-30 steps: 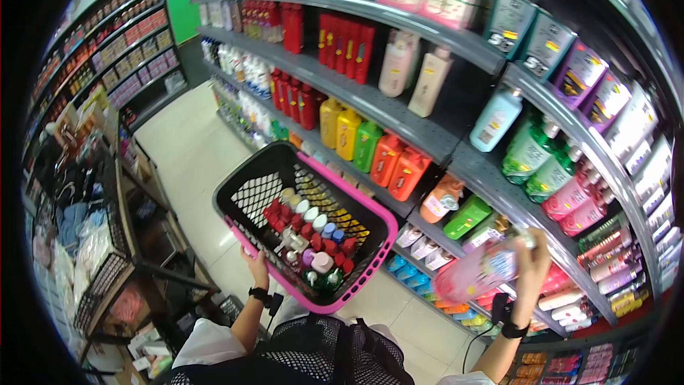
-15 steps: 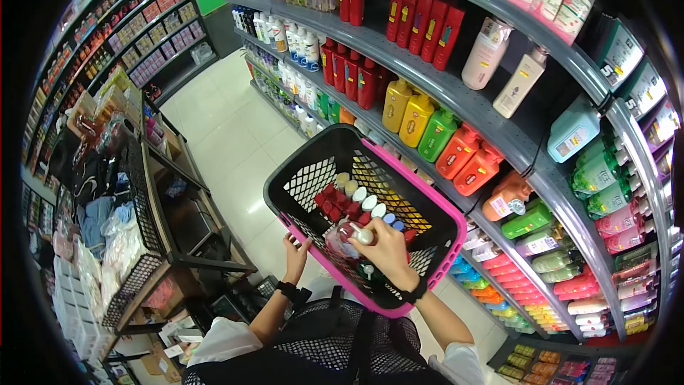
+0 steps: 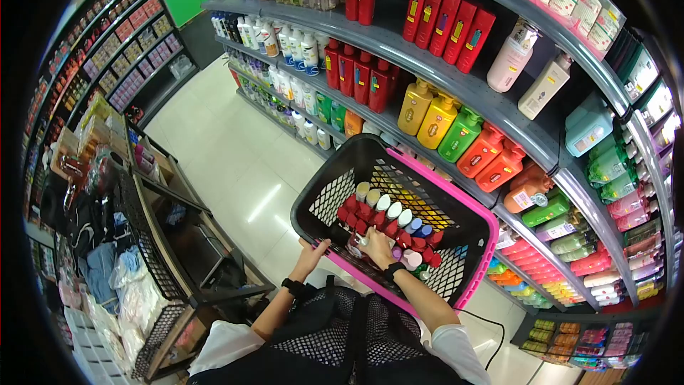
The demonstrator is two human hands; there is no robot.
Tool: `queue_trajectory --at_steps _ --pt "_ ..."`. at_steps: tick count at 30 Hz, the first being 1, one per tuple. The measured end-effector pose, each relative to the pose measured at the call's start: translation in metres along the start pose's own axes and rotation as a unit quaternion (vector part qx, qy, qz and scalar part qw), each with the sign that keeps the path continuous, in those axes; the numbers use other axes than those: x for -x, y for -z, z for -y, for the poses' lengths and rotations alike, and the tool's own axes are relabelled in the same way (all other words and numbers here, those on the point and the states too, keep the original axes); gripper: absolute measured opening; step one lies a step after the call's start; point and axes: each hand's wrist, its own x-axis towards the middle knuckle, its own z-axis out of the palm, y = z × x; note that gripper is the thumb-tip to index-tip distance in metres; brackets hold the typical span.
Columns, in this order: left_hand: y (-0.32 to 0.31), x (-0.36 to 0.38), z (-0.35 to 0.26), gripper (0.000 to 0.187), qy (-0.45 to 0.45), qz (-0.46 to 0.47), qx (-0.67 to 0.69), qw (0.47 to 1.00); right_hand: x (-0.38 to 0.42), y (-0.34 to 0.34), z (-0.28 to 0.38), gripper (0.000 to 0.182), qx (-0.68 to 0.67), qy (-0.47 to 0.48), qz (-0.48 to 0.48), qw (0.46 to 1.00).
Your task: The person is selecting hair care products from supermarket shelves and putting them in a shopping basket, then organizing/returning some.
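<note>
A black shopping basket (image 3: pixel 329 180) with a pink rim is in front of me. My left hand (image 3: pixel 312 255) is closed on its near left edge. My right hand (image 3: pixel 379 248) reaches inside, fingers closed around the top of a pump bottle (image 3: pixel 362 241); its white pump head shows, while most of the body is hidden by the hand and basket wall. Beside it stand rows of bottles: red-topped bottles (image 3: pixel 391 228), white-capped bottles (image 3: pixel 395 209), tan-capped bottles (image 3: pixel 363 190) and blue-capped bottles (image 3: pixel 413 224). A pale pink cap (image 3: pixel 412 259) is right of the hand.
Shelves (image 3: pixel 427 64) with shampoo and lotion bottles curve along the right, close to the basket's far side. A display stand (image 3: pixel 167 257) with clothing and bagged goods stands at the left. Tiled floor (image 3: pixel 242 164) runs between them. A thin black cable (image 3: pixel 499 328) hangs at the lower right.
My right hand has lowered the pump bottle deeper into the basket, towards its near left side. The basket and shelves sit further right in view. My left hand stays at the basket's edge.
</note>
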Motion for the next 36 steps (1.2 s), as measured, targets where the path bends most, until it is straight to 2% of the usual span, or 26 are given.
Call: queue_trajectory --at_steps 3,5,7,9,11,15,16,19,21,23,24,26,27,29,30,34,36 --pt "0.004 -0.006 0.010 0.078 -0.022 0.020 -0.036 0.999 -0.003 -0.031 -0.020 0.033 0.043 -0.013 -0.011 0.999" --pt "0.008 -0.011 0.015 0.081 0.002 0.070 -0.074 0.995 -0.002 -0.043 -0.027 0.034 0.048 -0.018 -0.014 0.999" --pt "0.010 -0.013 0.017 0.076 -0.010 0.075 -0.090 0.993 0.001 -0.048 -0.024 0.034 0.095 -0.041 0.040 0.994" --pt "0.011 -0.011 0.015 0.068 -0.001 0.097 -0.081 0.992 -0.002 -0.054 -0.027 0.031 0.108 -0.029 0.048 0.993" --pt "0.011 -0.009 0.007 0.066 -0.003 0.086 -0.072 0.994 -0.005 -0.064 -0.034 0.029 0.162 0.029 0.076 0.983" --pt "0.013 -0.014 0.020 0.076 -0.008 0.119 -0.095 0.988 -0.015 -0.104 -0.058 0.017 0.251 0.064 0.110 0.960" --pt "0.012 -0.017 0.029 0.078 -0.010 0.113 -0.099 0.989 -0.014 -0.099 -0.050 0.018 0.294 0.087 0.156 0.939" --pt "0.015 -0.022 0.031 0.085 0.032 0.130 -0.112 0.985 -0.013 -0.092 -0.048 0.019 0.254 0.083 0.151 0.952" --pt "0.010 -0.022 0.034 0.051 -0.007 0.092 -0.113 0.989 -0.016 -0.096 -0.053 0.019 0.268 0.077 0.139 0.950" --pt "0.011 -0.021 0.033 0.051 -0.017 0.098 -0.117 0.988 -0.019 -0.096 -0.063 0.017 0.275 0.145 0.157 0.937" --pt "0.012 -0.020 0.033 0.051 -0.028 0.101 -0.120 0.987 -0.020 -0.096 -0.064 0.017 0.275 0.144 0.159 0.937" --pt "0.011 -0.019 0.033 0.052 -0.015 0.087 -0.127 0.988 -0.021 -0.096 -0.063 0.023 0.266 0.080 0.168 0.946" --pt "0.011 -0.019 0.033 0.052 -0.005 0.072 -0.133 0.989 -0.020 -0.091 -0.059 0.023 0.264 0.080 0.171 0.946" --pt "0.012 -0.013 0.021 0.052 0.011 0.078 -0.131 0.988 -0.018 -0.079 -0.049 0.035 0.224 0.028 0.152 0.962" --pt "0.013 -0.013 0.018 0.053 0.024 0.085 -0.129 0.988 -0.022 -0.077 -0.049 0.046 0.217 0.010 0.199 0.956" --pt "0.014 -0.018 0.025 0.055 0.039 0.099 -0.140 0.984 -0.026 -0.084 -0.054 0.051 0.221 0.057 0.182 0.956" --pt "0.015 -0.017 0.023 0.054 0.048 0.093 -0.199 0.975 -0.033 -0.097 -0.059 0.059 0.186 0.075 0.169 0.965"
